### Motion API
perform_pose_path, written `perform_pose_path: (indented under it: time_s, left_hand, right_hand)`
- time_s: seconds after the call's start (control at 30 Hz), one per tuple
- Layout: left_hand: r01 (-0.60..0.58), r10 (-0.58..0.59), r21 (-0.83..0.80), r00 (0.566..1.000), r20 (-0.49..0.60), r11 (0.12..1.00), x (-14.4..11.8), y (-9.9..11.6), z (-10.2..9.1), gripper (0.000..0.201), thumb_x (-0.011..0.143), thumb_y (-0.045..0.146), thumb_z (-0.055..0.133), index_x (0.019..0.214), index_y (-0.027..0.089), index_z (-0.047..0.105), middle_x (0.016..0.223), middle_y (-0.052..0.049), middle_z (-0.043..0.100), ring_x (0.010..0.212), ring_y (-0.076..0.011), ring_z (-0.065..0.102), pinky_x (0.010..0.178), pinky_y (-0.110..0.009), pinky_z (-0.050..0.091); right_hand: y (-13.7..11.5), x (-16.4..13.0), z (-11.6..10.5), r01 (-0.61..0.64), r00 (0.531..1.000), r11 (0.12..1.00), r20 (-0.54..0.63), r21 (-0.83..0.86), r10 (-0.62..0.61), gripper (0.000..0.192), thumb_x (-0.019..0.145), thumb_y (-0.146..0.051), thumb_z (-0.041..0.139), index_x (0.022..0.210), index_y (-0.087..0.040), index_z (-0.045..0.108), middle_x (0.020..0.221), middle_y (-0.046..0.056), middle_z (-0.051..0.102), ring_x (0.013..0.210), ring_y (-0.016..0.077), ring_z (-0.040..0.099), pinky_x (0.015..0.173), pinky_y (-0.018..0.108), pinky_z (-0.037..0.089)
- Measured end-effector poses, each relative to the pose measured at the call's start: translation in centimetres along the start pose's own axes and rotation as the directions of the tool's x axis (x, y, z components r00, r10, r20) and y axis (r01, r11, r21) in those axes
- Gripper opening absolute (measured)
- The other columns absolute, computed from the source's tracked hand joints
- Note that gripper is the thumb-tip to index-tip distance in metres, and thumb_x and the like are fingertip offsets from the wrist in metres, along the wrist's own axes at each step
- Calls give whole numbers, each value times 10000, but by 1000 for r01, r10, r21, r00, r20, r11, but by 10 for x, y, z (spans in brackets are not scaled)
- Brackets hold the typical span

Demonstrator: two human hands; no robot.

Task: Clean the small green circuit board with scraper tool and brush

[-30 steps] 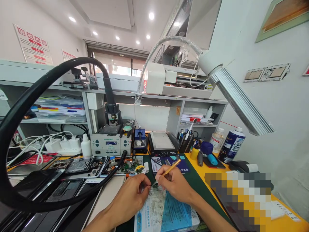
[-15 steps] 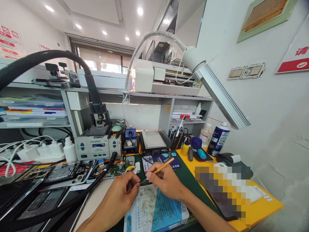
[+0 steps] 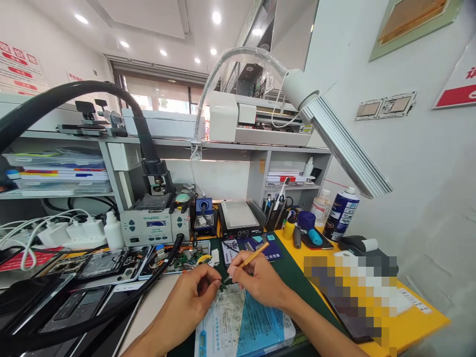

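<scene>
My right hand (image 3: 258, 283) grips a slim gold-handled knife (image 3: 256, 254) like a pen, its thin grey blade pointing down and left towards my left fingertips. My left hand (image 3: 193, 297) is closed in a pinch just left of the tip. A small dark green piece (image 3: 222, 287), perhaps a bit of circuit board, shows at those fingertips; its outline is too small to make out. Both hands are over the far edge of a blue and white printed box or pad (image 3: 245, 322), stained on top, that lies on the dark green mat (image 3: 293, 280).
Left of my hands, opened phones (image 3: 100, 265) and a tray of loose circuit boards (image 3: 186, 258) lie below a black hose (image 3: 122, 310). A soldering station (image 3: 148, 225), hot plate (image 3: 240, 218) and pen holder (image 3: 277, 215) stand behind. A spray can (image 3: 341, 213) and lamp (image 3: 345, 144) are right.
The whole view has shifted slightly right and down. Both hands keep nearly the same pose, and the knife stays in my right hand with its tip by my left fingertips.
</scene>
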State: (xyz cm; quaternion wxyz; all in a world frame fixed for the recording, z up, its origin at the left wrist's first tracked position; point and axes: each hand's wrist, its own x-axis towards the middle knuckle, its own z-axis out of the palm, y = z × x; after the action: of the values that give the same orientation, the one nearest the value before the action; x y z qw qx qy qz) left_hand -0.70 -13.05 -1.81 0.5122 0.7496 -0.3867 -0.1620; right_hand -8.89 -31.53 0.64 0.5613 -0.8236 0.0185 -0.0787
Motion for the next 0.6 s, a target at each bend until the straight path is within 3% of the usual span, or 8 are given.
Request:
perform_pose_path:
  time_s: [0.6]
  left_hand:
    - [-5, 6, -6, 1000, 6, 1000, 0, -5, 0, 296, 954, 420, 475, 909, 175, 635, 700, 22, 488, 655, -166, 416, 586, -280, 296]
  right_hand:
    - [4, -2, 3, 12, 1000, 1000, -28, -13, -12, 275, 913, -416, 633, 817, -158, 621, 678, -5, 583, 605, 110, 529, 595, 245, 409]
